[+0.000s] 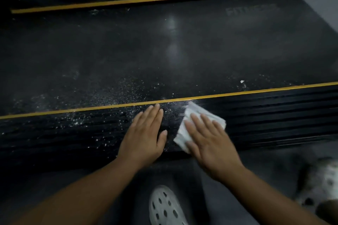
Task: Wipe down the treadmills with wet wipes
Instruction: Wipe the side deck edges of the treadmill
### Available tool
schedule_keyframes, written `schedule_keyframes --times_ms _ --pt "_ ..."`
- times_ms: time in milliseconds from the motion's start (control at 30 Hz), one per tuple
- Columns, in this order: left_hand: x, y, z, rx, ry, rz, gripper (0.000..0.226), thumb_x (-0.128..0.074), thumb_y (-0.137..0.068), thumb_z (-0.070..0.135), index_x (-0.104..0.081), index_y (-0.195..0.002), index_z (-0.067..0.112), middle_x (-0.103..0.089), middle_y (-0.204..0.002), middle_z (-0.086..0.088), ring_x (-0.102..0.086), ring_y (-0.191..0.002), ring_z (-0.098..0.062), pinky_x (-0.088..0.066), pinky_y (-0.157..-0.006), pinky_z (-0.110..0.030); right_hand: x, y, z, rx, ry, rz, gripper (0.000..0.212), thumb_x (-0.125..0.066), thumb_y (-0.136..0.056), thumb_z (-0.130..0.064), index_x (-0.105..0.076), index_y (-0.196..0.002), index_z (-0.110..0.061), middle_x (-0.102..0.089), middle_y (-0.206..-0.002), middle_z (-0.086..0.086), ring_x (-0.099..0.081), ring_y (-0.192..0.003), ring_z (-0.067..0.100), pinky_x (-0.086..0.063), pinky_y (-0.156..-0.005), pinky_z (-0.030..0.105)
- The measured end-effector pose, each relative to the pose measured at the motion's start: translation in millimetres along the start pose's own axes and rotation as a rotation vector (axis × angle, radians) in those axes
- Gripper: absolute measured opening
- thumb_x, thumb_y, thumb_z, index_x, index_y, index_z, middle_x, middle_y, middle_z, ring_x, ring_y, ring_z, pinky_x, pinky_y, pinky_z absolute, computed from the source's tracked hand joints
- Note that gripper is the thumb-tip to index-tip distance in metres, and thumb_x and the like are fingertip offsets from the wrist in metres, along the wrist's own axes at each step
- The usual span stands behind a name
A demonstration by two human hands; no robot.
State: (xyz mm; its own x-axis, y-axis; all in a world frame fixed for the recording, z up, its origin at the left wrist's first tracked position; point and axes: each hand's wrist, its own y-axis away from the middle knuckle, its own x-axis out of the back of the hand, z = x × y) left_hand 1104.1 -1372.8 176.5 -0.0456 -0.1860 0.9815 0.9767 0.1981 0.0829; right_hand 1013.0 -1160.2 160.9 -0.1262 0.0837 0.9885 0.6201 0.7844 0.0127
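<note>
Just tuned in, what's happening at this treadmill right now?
A person is wiping the near side rail of a black treadmill. The right hand presses a white wet wipe flat on the ribbed rail, fingers straight. The left hand rests flat on the rail beside it, holding nothing. White specks cover the rail left of the hands and spread onto the belt; the rail right of the wipe looks clean.

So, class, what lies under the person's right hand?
Under the right hand lies a crumpled white wet wipe, pressed onto the treadmill's black ribbed side rail. The wipe's middle and the rail beneath are covered.
</note>
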Motion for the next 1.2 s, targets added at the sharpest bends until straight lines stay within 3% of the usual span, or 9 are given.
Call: schedule_keyframes --times_ms 167,333,533,667,733,867,967,1100,1200 --pt "-0.1 1.1 1.2 0.016 -0.024 0.004 0.073 -0.014 -0.099 0.052 -0.018 -0.162 0.016 -0.006 -0.17 0.001 -0.001 -0.156 -0.012 -0.003 -0.127 -0.035 3.5 -52.0 0.7 -0.183 -0.047 -0.003 0.069 -0.01 -0.1 -0.051 -0.025 -0.159 -0.019 -0.019 -0.167 0.01 -0.014 -0.154 0.035 -0.017 -0.121 0.051" --pt "2.1 2.0 1.6 0.01 -0.044 -0.015 0.071 -0.02 -0.1 0.05 -0.02 -0.161 0.015 -0.007 -0.169 0.001 -0.002 -0.156 -0.011 -0.001 -0.126 -0.033 3.4 -11.8 2.4 0.213 -0.008 0.0 0.058 -0.03 -0.103 -0.044 -0.045 -0.151 -0.015 -0.041 -0.157 0.009 -0.037 -0.146 0.032 -0.028 -0.115 0.047" --pt "0.0 1.1 0.3 0.017 -0.032 -0.02 0.072 -0.015 -0.099 0.052 -0.012 -0.162 0.017 -0.001 -0.17 0.003 0.003 -0.155 -0.01 -0.001 -0.127 -0.035 3.4 -43.8 21.6 -0.075 -0.058 0.081 0.063 -0.024 -0.103 -0.045 -0.039 -0.154 -0.013 -0.039 -0.159 0.009 -0.034 -0.147 0.035 -0.027 -0.117 0.049" --pt "6.2 0.0 0.4 0.011 0.006 -0.043 0.079 -0.007 -0.095 0.057 -0.008 -0.163 0.019 0.006 -0.169 0.005 0.01 -0.154 -0.008 -0.003 -0.127 -0.038 3.2 -30.9 -4.8 0.196 -0.036 0.078 0.056 -0.032 -0.101 -0.041 -0.053 -0.145 -0.012 -0.05 -0.151 0.009 -0.045 -0.14 0.034 -0.04 -0.112 0.049" --pt "11.8 3.3 -6.3 0.019 0.025 -0.034 0.08 -0.003 -0.092 0.062 0.002 -0.162 0.023 0.015 -0.167 0.009 0.016 -0.152 -0.005 0.008 -0.126 -0.032 4.8 -22.7 11.7 0.236 -0.005 0.076 0.051 -0.041 -0.096 -0.037 -0.06 -0.138 -0.015 -0.054 -0.148 0.01 -0.048 -0.138 0.034 -0.04 -0.11 0.046" --pt "12.7 19.9 -48.2 0.08 -0.027 0.004 0.082 0.001 -0.094 0.068 0.004 -0.162 0.024 0.018 -0.167 0.009 0.021 -0.152 -0.004 0.015 -0.122 -0.028 12.6 -30.4 33.1 -0.088 -0.012 0.085 0.052 -0.068 -0.078 -0.011 -0.06 -0.13 -0.012 -0.056 -0.132 0.015 -0.055 -0.118 0.039 -0.049 -0.09 0.044" --pt "4.2 22.1 -61.7 0.083 0.007 0.031 0.078 -0.007 -0.098 0.065 -0.003 -0.163 0.023 0.01 -0.169 0.009 0.016 -0.153 -0.004 0.011 -0.124 -0.03 7.5 -63.0 4.3 -0.218 -0.075 0.136 0.056 -0.06 -0.084 -0.006 -0.054 -0.138 0.0 -0.055 -0.139 0.022 -0.054 -0.125 0.042 -0.046 -0.103 0.047" --pt "5.5 22.4 -60.2 0.07 0.029 0.057 0.074 -0.013 -0.1 0.059 -0.009 -0.163 0.021 0.005 -0.169 0.008 0.014 -0.153 -0.002 0.009 -0.124 -0.03 -6.9 -53.4 -56.2 0.076 -0.124 0.08 0.056 -0.035 -0.101 -0.035 -0.052 -0.144 -0.002 -0.047 -0.151 0.016 -0.045 -0.141 0.033 -0.04 -0.113 0.046" --pt "6.2 21.6 -60.3 0.07 0.042 0.058 0.072 -0.014 -0.1 0.054 -0.013 -0.163 0.019 0.001 -0.169 0.006 0.011 -0.153 -0.003 0.007 -0.124 -0.03 -3.4 -20.6 -28.6 0.249 -0.037 0.041 0.058 -0.035 -0.102 -0.045 -0.05 -0.147 -0.012 -0.041 -0.156 0.007 -0.039 -0.145 0.025 -0.031 -0.115 0.04"
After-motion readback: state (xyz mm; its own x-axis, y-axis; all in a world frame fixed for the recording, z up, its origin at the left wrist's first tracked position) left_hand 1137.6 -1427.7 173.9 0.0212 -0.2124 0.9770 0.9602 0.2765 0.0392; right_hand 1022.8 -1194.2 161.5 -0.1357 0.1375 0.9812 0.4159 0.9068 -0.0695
